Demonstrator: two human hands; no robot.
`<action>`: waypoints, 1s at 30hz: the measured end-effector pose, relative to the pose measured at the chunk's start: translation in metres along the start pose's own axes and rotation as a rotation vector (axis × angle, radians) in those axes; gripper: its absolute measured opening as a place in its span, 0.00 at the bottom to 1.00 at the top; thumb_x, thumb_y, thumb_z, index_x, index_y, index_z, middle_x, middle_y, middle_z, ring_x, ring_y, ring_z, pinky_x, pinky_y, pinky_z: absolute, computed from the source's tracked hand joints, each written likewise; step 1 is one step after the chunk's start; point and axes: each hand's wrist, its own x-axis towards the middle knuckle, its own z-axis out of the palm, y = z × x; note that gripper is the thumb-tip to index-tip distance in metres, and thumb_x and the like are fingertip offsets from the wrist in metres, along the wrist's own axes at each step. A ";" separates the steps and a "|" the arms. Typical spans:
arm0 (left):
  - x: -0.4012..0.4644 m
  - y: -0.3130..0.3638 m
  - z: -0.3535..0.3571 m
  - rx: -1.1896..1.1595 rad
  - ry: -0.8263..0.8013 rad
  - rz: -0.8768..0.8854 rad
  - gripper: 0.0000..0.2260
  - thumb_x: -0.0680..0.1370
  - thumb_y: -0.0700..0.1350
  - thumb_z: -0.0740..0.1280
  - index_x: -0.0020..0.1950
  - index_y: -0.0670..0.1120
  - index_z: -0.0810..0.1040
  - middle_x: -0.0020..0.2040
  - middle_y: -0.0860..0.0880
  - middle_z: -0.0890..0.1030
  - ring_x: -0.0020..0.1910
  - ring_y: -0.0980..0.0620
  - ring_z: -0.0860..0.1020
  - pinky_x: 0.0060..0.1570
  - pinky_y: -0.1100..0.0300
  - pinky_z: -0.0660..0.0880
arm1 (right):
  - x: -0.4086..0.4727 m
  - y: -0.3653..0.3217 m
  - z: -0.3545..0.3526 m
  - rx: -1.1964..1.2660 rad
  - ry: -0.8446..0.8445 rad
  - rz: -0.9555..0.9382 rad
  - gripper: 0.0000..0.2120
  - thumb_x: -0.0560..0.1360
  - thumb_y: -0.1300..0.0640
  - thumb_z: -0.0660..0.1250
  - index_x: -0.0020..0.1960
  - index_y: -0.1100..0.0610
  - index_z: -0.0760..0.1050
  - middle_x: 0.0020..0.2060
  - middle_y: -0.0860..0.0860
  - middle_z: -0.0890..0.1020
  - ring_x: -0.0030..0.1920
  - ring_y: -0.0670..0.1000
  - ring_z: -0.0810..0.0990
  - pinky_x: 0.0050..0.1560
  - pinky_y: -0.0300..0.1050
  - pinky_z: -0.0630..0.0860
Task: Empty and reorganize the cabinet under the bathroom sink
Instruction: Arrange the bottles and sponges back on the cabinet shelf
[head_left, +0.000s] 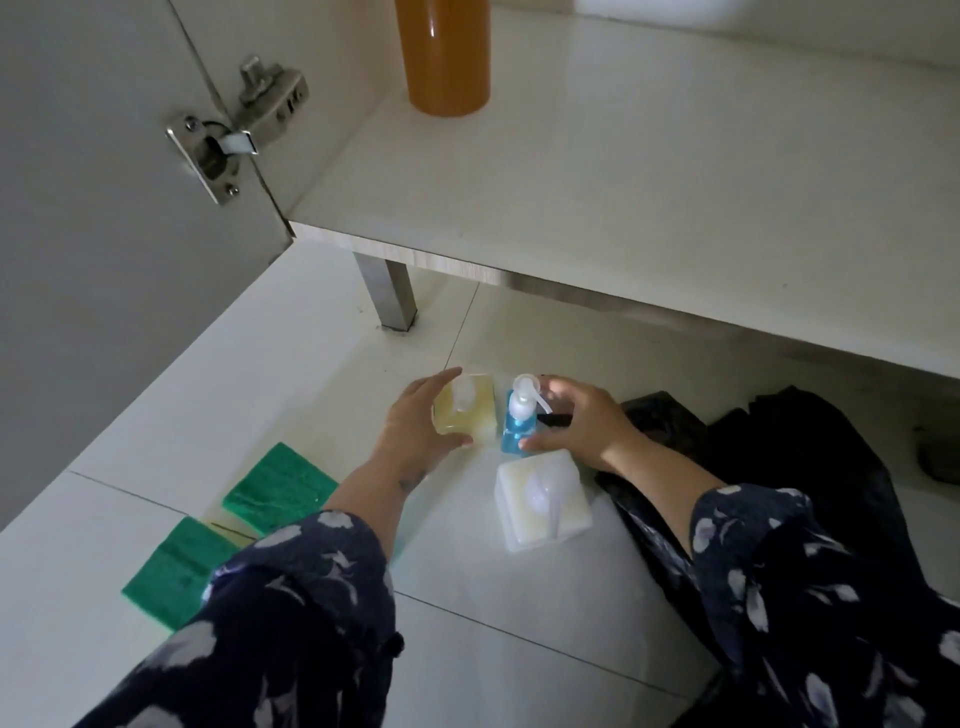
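Note:
Three pump bottles stand close together on the white tiled floor in front of the cabinet. My left hand (418, 423) is wrapped around the square yellow pump bottle (470, 408). Just to its right, my right hand (579, 423) grips the small blue pump bottle (517, 423) from the side. A square white pump bottle (543, 501) stands untouched just in front of them. Inside the open cabinet, an orange bottle (447, 57) stands at the back left of the white cabinet floor (623, 182).
Two green scouring pads (278, 491) (179, 569) lie on the floor at the left. A black plastic bag (779, 447) is crumpled on the floor at the right. The cabinet door (104, 182) hangs open on the left, by its metal hinge (234, 132). A metal cabinet leg (392, 293) stands on the floor.

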 end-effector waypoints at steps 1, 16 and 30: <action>0.001 -0.001 0.001 -0.012 0.003 0.001 0.36 0.66 0.39 0.78 0.71 0.53 0.69 0.67 0.49 0.71 0.65 0.48 0.70 0.62 0.64 0.63 | 0.001 0.003 0.002 0.033 0.009 -0.006 0.32 0.62 0.60 0.81 0.63 0.50 0.75 0.56 0.46 0.80 0.57 0.46 0.78 0.60 0.40 0.73; -0.030 0.016 -0.045 -0.251 0.078 -0.054 0.34 0.67 0.39 0.78 0.69 0.55 0.71 0.61 0.55 0.70 0.63 0.52 0.70 0.69 0.48 0.66 | -0.001 -0.028 -0.005 0.109 -0.096 -0.145 0.28 0.66 0.63 0.77 0.65 0.61 0.75 0.54 0.49 0.82 0.55 0.47 0.81 0.56 0.40 0.74; -0.054 0.095 -0.154 -0.456 0.126 0.062 0.36 0.70 0.37 0.75 0.74 0.54 0.65 0.71 0.54 0.69 0.69 0.50 0.69 0.65 0.47 0.71 | -0.048 -0.181 -0.081 0.246 -0.179 -0.368 0.21 0.74 0.65 0.69 0.60 0.44 0.75 0.56 0.50 0.80 0.56 0.48 0.80 0.52 0.44 0.81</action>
